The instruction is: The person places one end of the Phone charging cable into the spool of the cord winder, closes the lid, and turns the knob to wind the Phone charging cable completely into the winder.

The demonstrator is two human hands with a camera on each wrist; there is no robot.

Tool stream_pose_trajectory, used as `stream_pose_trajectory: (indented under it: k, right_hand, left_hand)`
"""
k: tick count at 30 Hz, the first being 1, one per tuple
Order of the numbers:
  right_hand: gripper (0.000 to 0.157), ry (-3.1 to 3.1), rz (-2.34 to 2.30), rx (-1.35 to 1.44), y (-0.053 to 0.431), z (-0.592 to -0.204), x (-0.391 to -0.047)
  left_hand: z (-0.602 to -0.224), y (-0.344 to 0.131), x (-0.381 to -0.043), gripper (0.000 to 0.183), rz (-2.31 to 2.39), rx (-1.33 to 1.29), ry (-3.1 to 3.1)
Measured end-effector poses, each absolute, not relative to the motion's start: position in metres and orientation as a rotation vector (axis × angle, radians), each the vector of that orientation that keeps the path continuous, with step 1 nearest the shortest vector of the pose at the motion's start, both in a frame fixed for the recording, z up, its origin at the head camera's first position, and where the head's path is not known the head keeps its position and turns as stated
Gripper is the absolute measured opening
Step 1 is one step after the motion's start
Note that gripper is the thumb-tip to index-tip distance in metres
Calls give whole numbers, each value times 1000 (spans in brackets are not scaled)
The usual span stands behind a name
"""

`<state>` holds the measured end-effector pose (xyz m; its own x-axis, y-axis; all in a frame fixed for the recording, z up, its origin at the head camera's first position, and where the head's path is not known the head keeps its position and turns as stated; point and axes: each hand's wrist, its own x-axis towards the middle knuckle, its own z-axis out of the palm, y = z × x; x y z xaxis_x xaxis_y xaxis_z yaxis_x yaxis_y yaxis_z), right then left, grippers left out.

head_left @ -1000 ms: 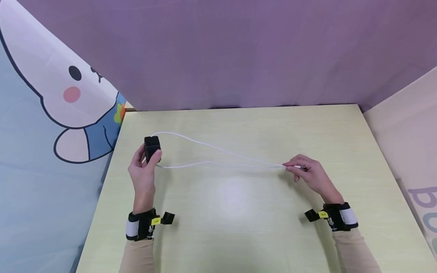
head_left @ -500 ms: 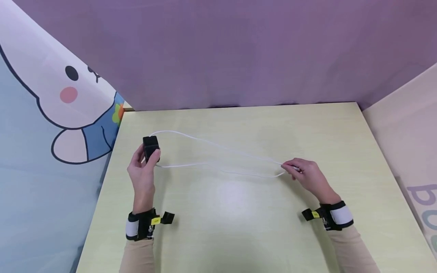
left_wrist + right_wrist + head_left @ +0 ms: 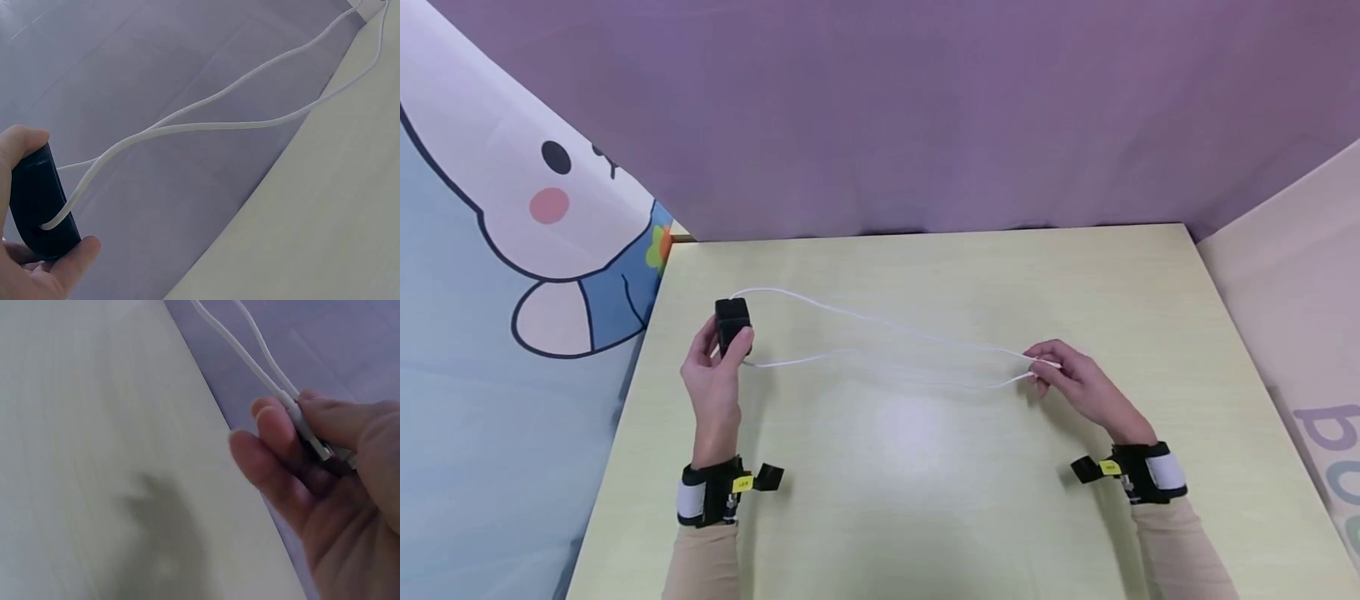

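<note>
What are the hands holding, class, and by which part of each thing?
The left hand grips a black block by opposite sides; the right hand pinches a white cable by a metal-tipped plug end.

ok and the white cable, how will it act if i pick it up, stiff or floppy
The white cable is probably floppy yet slightly springy, since both strands bow between the black block and the right hand. It looks thin, so likely light. Its straight, metal-tipped end seems stiffer.
</note>
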<state>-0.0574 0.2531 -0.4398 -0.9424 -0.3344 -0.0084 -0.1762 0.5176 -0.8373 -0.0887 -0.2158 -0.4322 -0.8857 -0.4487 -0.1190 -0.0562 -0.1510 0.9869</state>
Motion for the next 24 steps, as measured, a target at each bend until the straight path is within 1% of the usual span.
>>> stream_pose_trajectory:
  k: [5, 12, 18, 24]
  right_hand:
    - [23, 2594, -1587, -209, 261, -453, -59]
    - [30, 2466, -1815, -100, 277, -472, -63]
    - [35, 2375, -1951, -13, 282, -471, -63]
    - [36, 2419, -1861, 38, 288, -465, -62]
  left_hand:
    - [-431, -216, -88, 67, -2126, 577, -1842]
    - [-430, -215, -89, 68, -2120, 593, -1853]
    - [-430, -216, -89, 70, -2115, 599, -1887]
    - [-433, -222, -89, 77, -2050, 586, -2035]
